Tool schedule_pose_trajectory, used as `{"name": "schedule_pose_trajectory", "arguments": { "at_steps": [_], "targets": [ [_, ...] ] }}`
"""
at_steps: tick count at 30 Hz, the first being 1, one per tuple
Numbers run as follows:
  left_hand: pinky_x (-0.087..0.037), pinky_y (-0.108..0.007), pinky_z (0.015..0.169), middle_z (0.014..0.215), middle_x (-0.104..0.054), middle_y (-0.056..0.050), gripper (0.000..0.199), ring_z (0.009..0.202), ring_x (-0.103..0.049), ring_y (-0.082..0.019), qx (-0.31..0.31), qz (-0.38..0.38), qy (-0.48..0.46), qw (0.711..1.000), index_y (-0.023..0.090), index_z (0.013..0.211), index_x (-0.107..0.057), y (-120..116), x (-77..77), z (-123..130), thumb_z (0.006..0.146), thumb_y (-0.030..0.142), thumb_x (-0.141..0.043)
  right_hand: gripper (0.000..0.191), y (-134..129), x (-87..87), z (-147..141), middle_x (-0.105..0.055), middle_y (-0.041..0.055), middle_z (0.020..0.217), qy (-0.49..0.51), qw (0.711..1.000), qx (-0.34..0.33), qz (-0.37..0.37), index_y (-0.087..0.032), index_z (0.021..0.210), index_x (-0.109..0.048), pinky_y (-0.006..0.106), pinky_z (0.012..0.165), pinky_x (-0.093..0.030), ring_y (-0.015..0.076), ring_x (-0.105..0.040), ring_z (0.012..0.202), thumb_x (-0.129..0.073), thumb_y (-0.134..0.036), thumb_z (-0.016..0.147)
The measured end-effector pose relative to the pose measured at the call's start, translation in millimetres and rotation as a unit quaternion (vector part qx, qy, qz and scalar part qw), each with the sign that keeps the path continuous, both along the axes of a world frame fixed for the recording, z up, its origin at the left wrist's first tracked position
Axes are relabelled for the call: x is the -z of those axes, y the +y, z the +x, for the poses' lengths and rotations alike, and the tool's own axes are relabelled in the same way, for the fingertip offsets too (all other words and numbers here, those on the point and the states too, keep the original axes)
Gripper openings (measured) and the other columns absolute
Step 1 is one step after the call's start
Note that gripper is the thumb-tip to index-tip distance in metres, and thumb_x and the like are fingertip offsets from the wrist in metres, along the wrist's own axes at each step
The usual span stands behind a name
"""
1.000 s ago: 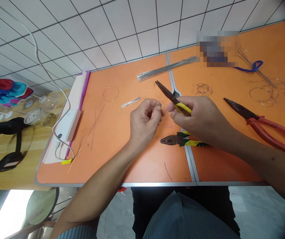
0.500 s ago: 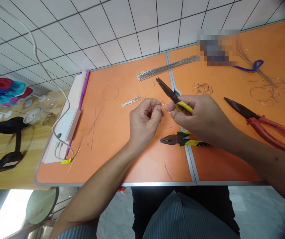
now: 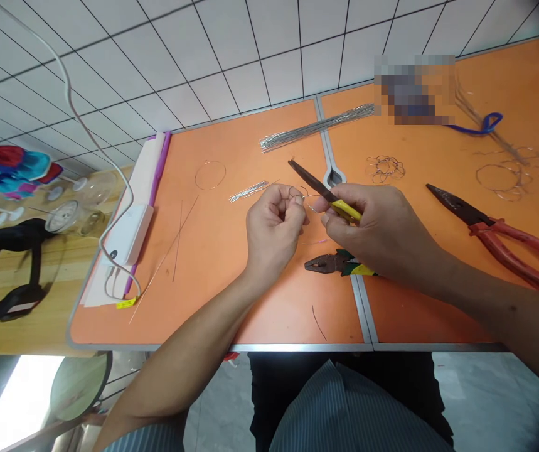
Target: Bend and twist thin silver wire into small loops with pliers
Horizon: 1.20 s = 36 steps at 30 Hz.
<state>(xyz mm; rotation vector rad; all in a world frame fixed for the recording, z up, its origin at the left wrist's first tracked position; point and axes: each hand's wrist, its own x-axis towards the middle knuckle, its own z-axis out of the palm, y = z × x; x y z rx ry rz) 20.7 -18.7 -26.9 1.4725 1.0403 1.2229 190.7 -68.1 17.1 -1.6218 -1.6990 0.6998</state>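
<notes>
My left hand (image 3: pixel 276 220) is closed, pinching a thin bent wire (image 3: pixel 301 191) between thumb and fingertips. Part of the wire loops out toward my other hand. My right hand (image 3: pixel 377 220) is closed around needle-nose pliers (image 3: pixel 316 182) with yellow handles, their dark jaws pointing up and left above the wire. The right thumb and forefinger come close to the wire's end; whether they touch it I cannot tell. Below, combination pliers (image 3: pixel 325 263) with green and yellow handles lie partly under my right hand.
Red-handled pliers (image 3: pixel 480 223) lie at the right. A long wire bundle (image 3: pixel 316 129), a short wire bundle (image 3: pixel 249 191), a wire ring (image 3: pixel 210 175) and a flower-shaped wire piece (image 3: pixel 386 168) lie around. A white box (image 3: pixel 130 235) with a cable sits at the left.
The needle-nose pliers have turned in my right hand, their tip lower and further left. My right hand has shifted slightly down. My left hand keeps its pinch on the wire.
</notes>
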Motion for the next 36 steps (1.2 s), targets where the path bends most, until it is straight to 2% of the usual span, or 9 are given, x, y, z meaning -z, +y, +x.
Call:
{"name": "schedule_pose_trajectory", "arguments": {
  "at_steps": [4,7,11,18,22,26,29,36],
  "targets": [
    [-0.042,-0.021,0.047,0.063,-0.066,0.004,0.023,0.049,-0.052,-0.009,0.011,-0.053,-0.013,0.998,0.023,0.083,-0.062,1,-6.2,0,0.1,0.028,-0.077,0.013,0,3.1,-1,-0.052,-0.0031,0.065,-0.08,0.997,0.016,0.009,-0.025,0.089,-0.074,0.037,0.06,-0.025,0.0164,-0.04,0.06,-0.064,-0.018,0.093],
    [-0.038,-0.021,0.043,0.062,-0.064,0.004,0.022,0.047,-0.051,-0.008,0.021,-0.092,-0.03,0.995,0.022,0.081,-0.064,3,-7.6,-1,0.099,0.025,-0.076,0.013,1,4.8,-1,-0.062,-0.0002,0.074,-0.115,0.993,0.008,0.019,-0.025,0.084,-0.069,0.036,0.062,-0.027,0.0172,-0.048,0.065,-0.064,-0.014,0.09],
    [-0.035,-0.02,0.04,0.061,-0.062,0.003,0.028,0.046,-0.049,-0.008,0.037,-0.134,-0.053,0.989,0.021,0.073,-0.062,5,-9.4,-3,0.096,0.021,-0.077,0.015,1,8.6,-1,-0.065,0.0004,0.079,-0.152,0.988,-0.001,0.037,-0.025,0.08,-0.063,0.035,0.064,-0.03,0.0184,-0.053,0.071,-0.064,-0.011,0.086],
    [-0.032,-0.018,0.039,0.057,-0.06,0.005,0.025,0.043,-0.048,-0.007,0.033,-0.187,-0.077,0.979,0.021,0.073,-0.062,4,-17.2,-2,0.091,0.023,-0.08,0.021,0,15.5,-3,-0.072,0.0035,0.088,-0.205,0.976,-0.008,0.069,-0.026,0.092,-0.074,0.035,0.064,-0.029,0.0214,-0.059,0.077,-0.062,-0.012,0.084],
    [-0.038,-0.019,0.041,0.06,-0.064,0.004,0.025,0.045,-0.051,-0.007,0.033,-0.159,-0.07,0.984,0.021,0.076,-0.064,4,-16.0,-2,0.093,0.026,-0.081,0.02,-1,6.1,-2,-0.072,0.0019,0.083,-0.148,0.988,0.001,0.044,-0.027,0.091,-0.076,0.037,0.064,-0.032,0.0206,-0.058,0.073,-0.063,-0.013,0.084],
    [-0.045,-0.021,0.045,0.07,-0.075,-0.001,0.024,0.048,-0.056,-0.008,0.061,-0.121,-0.062,0.989,0.02,0.08,-0.068,6,-11.4,-6,0.098,0.03,-0.081,0.013,-2,-10.1,5,-0.065,0.0007,0.07,-0.026,0.999,0.018,-0.012,-0.029,0.091,-0.077,0.039,0.062,-0.038,0.0197,-0.052,0.064,-0.068,-0.02,0.089],
    [-0.051,-0.022,0.05,0.077,-0.08,-0.004,0.022,0.053,-0.062,-0.01,0.068,-0.115,-0.058,0.989,0.02,0.086,-0.072,7,-10.0,-7,0.1,0.035,-0.081,0.011,-2,-17.3,10,-0.06,-0.0013,0.066,0.054,0.997,0.028,-0.043,-0.03,0.095,-0.079,0.036,0.057,-0.038,0.0182,-0.05,0.058,-0.073,-0.024,0.089],
    [-0.056,-0.023,0.053,0.082,-0.083,-0.005,0.022,0.058,-0.066,-0.011,0.071,-0.114,-0.055,0.989,0.02,0.092,-0.073,3,-14.2,-6,0.102,0.038,-0.082,0.007,-1,-23.0,15,-0.059,-0.0003,0.068,0.067,0.996,0.05,-0.018,-0.028,0.096,-0.081,0.033,0.057,-0.037,0.0179,-0.052,0.061,-0.078,-0.03,0.09]
  ]
}}
